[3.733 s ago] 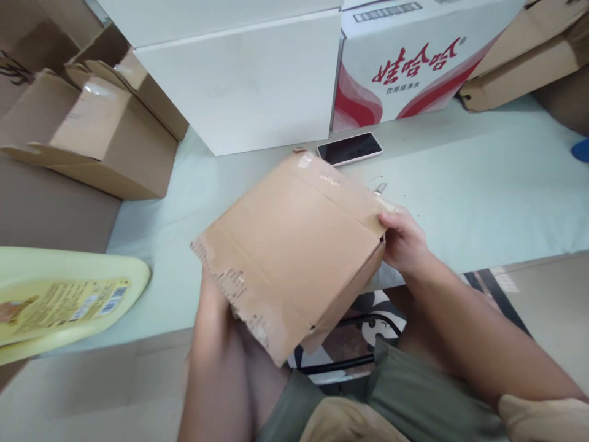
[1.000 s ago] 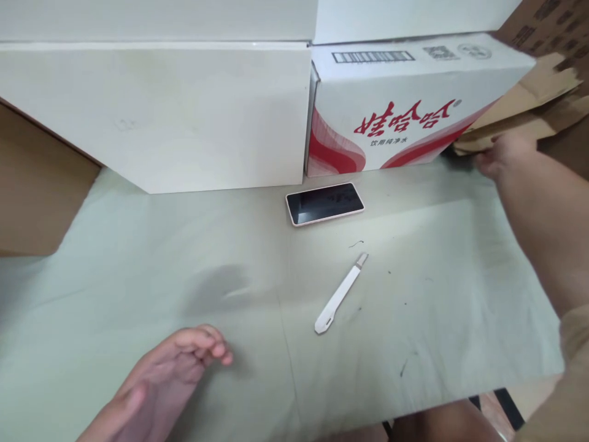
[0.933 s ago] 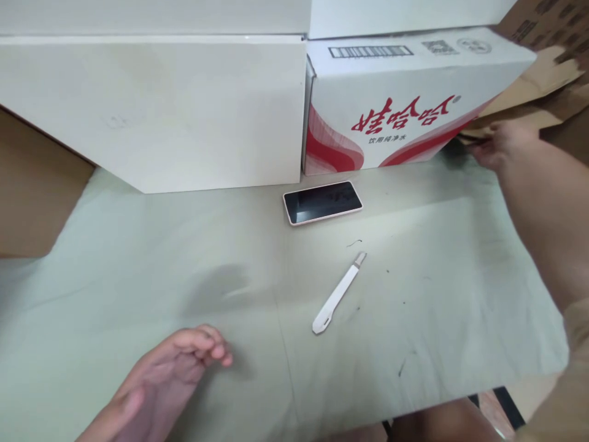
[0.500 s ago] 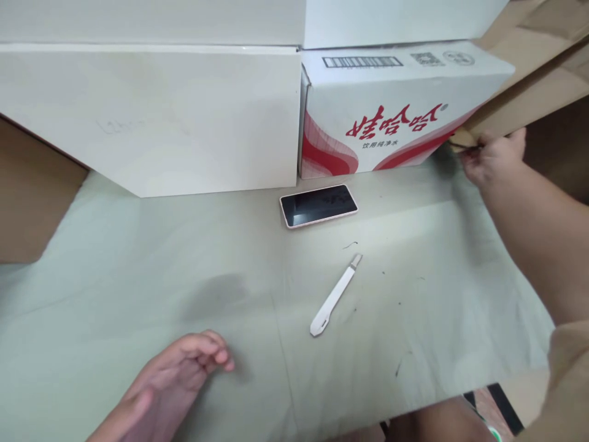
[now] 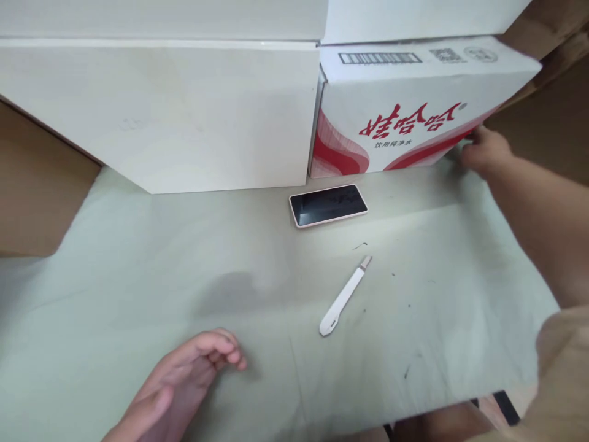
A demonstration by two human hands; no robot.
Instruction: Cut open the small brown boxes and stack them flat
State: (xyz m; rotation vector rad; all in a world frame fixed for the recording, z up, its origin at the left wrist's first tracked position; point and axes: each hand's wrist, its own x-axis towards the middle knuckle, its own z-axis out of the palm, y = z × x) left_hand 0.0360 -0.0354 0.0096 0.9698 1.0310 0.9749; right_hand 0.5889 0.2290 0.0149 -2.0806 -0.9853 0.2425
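My left hand (image 5: 193, 374) hovers over the near left of the cloth, thumb apart and fingers loosely curved, with nothing in it. Far to the right, my right hand (image 5: 486, 150) is by the lower right corner of a white and red carton (image 5: 391, 135). Its fingertips are blurred and partly hidden there, so I cannot see what they hold, if anything. A slim white knife with a metal tip (image 5: 343, 301) lies on the cloth between the hands. Behind it, a phone (image 5: 329, 205) with a dark screen and pale pink rim lies near the carton's base.
A pale green cloth (image 5: 151, 258) covers the surface. A large white box (image 5: 193, 116) stands at the back left, with a brown cardboard box (image 5: 41, 184) at the far left. Small dark threads and specks lie around the knife. Brown cardboard (image 5: 564, 61) shows at the upper right.
The view has shifted slightly, moving the phone, knife and boxes rightward in the picture. My right hand has turned and drawn in at the carton's corner; a thin dark thing seen at its fingers no longer shows.
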